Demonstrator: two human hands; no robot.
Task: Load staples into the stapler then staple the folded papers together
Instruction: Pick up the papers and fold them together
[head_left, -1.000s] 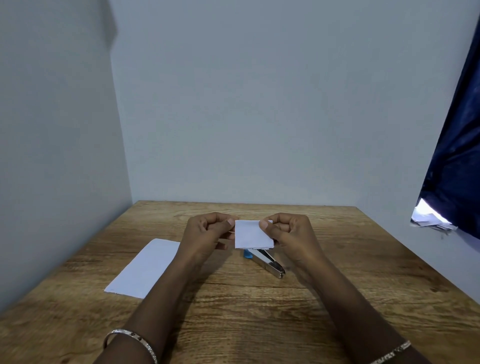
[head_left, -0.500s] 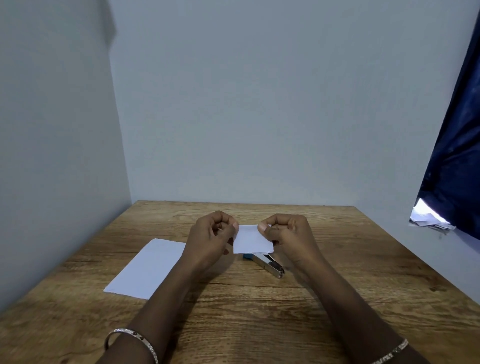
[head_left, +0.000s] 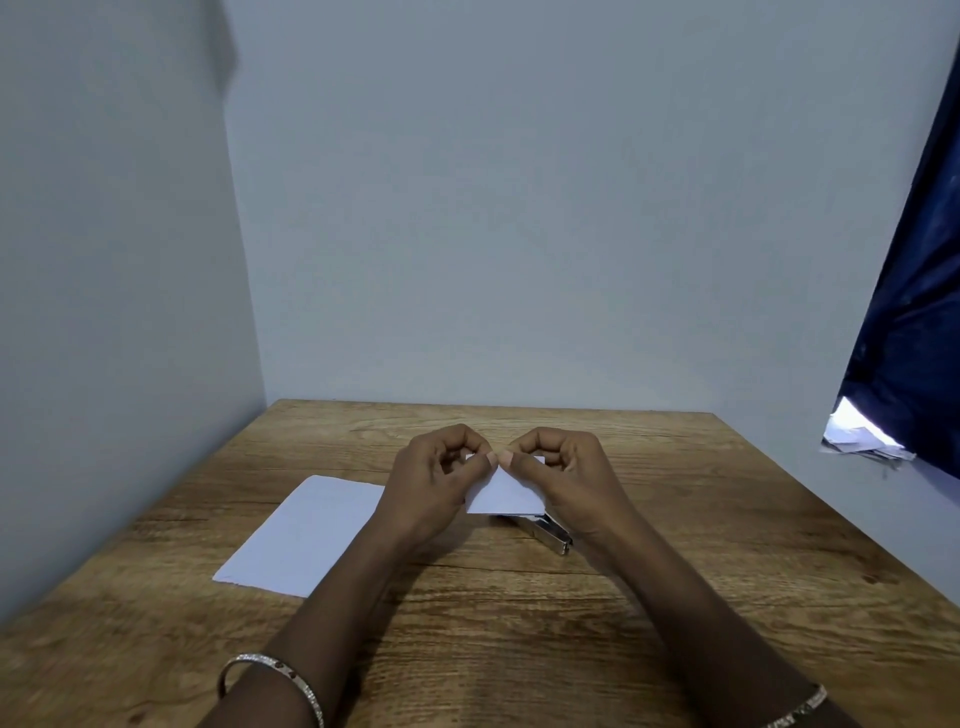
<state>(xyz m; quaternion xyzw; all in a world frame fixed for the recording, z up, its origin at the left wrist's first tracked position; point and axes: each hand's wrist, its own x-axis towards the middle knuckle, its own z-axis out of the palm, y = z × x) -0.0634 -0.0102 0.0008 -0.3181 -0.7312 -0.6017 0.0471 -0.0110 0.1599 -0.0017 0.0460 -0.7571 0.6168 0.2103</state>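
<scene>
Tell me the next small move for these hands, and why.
Probably free the right hand and reach for the stapler. Both hands pinch the small folded paper at its top edge, thumbs meeting, with the left hand able to hold it alone. The stapler lies untouched on the table, just beneath the paper.

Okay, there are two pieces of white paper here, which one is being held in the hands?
The small folded paper, pinched between the left hand and right hand above the stapler. The larger sheet lies flat on the table, untouched.
</scene>
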